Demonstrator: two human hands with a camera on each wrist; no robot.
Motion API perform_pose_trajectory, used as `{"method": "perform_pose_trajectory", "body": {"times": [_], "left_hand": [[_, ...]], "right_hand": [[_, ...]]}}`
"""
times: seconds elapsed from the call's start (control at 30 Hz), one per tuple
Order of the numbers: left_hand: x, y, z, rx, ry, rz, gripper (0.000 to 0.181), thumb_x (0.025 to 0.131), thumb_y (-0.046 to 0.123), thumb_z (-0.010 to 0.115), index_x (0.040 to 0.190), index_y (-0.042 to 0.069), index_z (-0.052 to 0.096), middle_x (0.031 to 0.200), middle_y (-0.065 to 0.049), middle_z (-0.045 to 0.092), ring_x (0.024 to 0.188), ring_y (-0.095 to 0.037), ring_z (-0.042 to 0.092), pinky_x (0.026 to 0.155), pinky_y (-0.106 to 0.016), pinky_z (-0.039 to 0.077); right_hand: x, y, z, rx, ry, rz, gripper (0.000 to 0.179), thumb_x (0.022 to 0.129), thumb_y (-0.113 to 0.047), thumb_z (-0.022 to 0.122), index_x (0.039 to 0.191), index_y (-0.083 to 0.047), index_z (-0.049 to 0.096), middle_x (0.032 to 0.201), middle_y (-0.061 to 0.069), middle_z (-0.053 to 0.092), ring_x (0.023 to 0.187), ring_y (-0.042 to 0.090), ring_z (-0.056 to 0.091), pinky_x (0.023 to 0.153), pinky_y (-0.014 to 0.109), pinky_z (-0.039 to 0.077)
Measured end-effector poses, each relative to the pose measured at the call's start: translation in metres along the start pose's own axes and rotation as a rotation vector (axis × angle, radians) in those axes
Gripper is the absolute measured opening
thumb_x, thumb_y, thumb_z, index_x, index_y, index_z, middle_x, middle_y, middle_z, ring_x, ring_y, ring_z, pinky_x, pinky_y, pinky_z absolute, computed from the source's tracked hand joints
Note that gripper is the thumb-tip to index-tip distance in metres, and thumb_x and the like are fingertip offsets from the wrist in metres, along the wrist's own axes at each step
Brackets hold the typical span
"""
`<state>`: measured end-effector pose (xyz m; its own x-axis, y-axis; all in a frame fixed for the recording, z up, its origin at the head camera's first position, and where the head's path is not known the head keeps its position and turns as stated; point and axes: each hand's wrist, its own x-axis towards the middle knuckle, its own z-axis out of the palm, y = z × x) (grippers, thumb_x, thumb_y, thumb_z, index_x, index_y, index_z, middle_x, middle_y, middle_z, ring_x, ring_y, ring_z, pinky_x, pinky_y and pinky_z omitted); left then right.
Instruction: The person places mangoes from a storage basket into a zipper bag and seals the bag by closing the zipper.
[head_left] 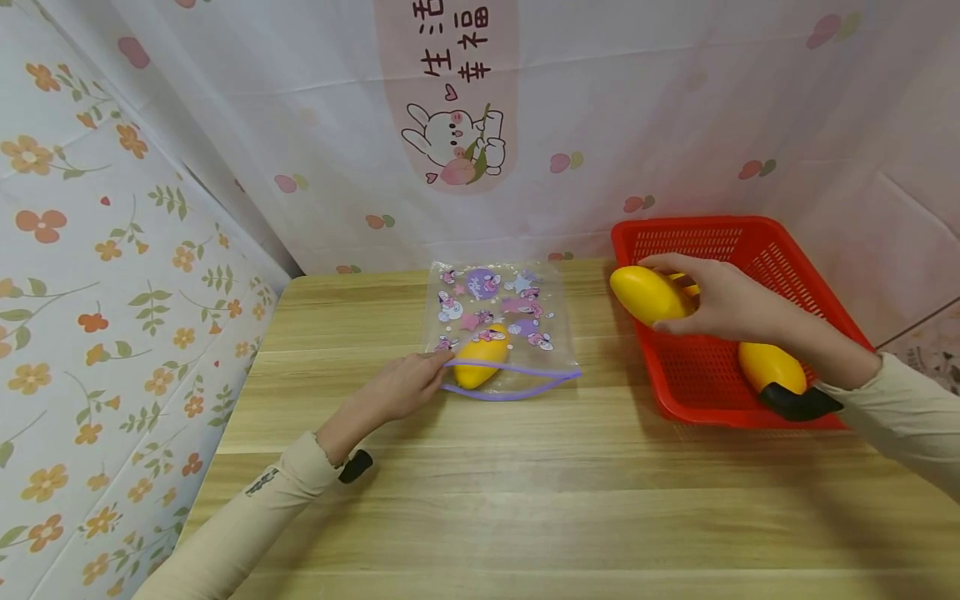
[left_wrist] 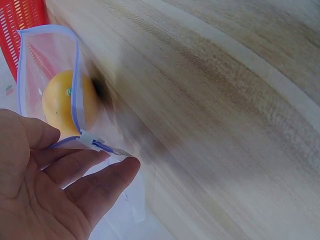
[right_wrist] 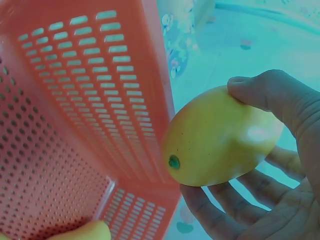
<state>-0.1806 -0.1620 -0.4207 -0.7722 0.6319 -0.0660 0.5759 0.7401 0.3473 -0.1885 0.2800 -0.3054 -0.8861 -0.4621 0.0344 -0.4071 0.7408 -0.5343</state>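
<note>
My right hand (head_left: 720, 300) grips a yellow mango (head_left: 651, 296) over the left rim of the red basket (head_left: 663, 392). The right wrist view shows that mango (right_wrist: 220, 140) between thumb and fingers, its green stem spot facing the camera. With its fingertips, my left hand (head_left: 405, 385) pinches the left corner of a clear printed zip bag (head_left: 543, 333). Its purple-edged mouth gapes toward me. One mango (head_left: 480, 357) lies inside the bag, near the mouth. In the left wrist view a white slider (left_wrist: 90, 140) sits at the pinched corner.
Another mango (head_left: 771, 367) lies in the basket, partly behind the right wrist strap. A bit of yellow shows behind the right hand, mostly hidden. A wooden table (head_left: 525, 500) bears everything, with printed curtains (head_left: 315, 125) at the back and left.
</note>
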Motion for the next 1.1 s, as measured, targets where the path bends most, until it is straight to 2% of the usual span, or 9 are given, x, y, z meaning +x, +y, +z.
{"method": "perform_pose_trajectory", "body": {"times": [0.13,0.37,0.43,0.67,0.87,1.1], "left_hand": [[0.0,0.0,0.0,0.007,0.002,0.004,0.039,0.106,0.011,0.051,0.141,-0.005,0.055,0.133,-0.022,0.062,0.063,-0.015,0.048,0.057,-0.028,0.044],[0.0,0.0,0.0,-0.006,0.001,0.003,0.039,0.106,0.01,0.051,0.141,-0.005,0.055,0.134,-0.023,0.061,0.058,-0.013,0.044,0.053,-0.027,0.041],[0.0,0.0,-0.001,-0.01,0.007,0.004,0.038,0.106,0.01,0.051,0.141,-0.005,0.056,0.133,-0.022,0.062,0.058,-0.013,0.044,0.053,-0.027,0.041],[0.0,0.0,-0.002,-0.012,0.02,0.009,0.036,0.105,0.009,0.052,0.138,-0.005,0.058,0.109,-0.015,0.069,0.061,-0.015,0.047,0.054,-0.028,0.042],[0.0,-0.001,-0.002,-0.013,0.017,0.006,0.037,0.106,0.01,0.052,0.139,-0.004,0.057,0.125,-0.019,0.066,0.065,-0.017,0.051,0.058,-0.029,0.045],[0.0,-0.001,-0.001,-0.006,0.018,0.004,0.038,0.106,0.011,0.052,0.14,-0.004,0.057,0.127,-0.02,0.065,0.066,-0.017,0.051,0.058,-0.03,0.046]], "right_hand": [[0.001,-0.004,0.005,-0.028,0.009,0.004,0.075,0.079,-0.013,0.089,0.143,-0.009,0.052,0.129,0.013,0.06,0.114,0.034,0.055,0.094,0.06,0.049],[0.004,-0.01,0.012,-0.064,0.033,-0.01,0.074,0.077,-0.016,0.09,0.142,-0.008,0.054,0.122,0.009,0.064,0.103,0.028,0.059,0.08,0.045,0.053],[0.006,-0.013,0.015,-0.047,0.025,-0.005,0.075,0.077,-0.016,0.09,0.142,-0.007,0.054,0.122,0.01,0.064,0.104,0.028,0.06,0.081,0.045,0.055],[0.009,-0.02,0.021,-0.013,-0.009,-0.001,0.078,0.079,-0.02,0.089,0.144,-0.003,0.05,0.123,0.012,0.064,0.109,0.032,0.062,0.084,0.046,0.057],[0.013,-0.025,0.028,-0.013,-0.008,0.02,0.079,0.079,-0.023,0.09,0.144,-0.001,0.049,0.124,0.014,0.065,0.11,0.032,0.062,0.084,0.046,0.056],[0.013,-0.033,0.034,-0.014,-0.019,0.039,0.081,0.08,-0.026,0.089,0.145,0.0,0.048,0.125,0.016,0.065,0.109,0.032,0.062,0.081,0.043,0.055]]}}
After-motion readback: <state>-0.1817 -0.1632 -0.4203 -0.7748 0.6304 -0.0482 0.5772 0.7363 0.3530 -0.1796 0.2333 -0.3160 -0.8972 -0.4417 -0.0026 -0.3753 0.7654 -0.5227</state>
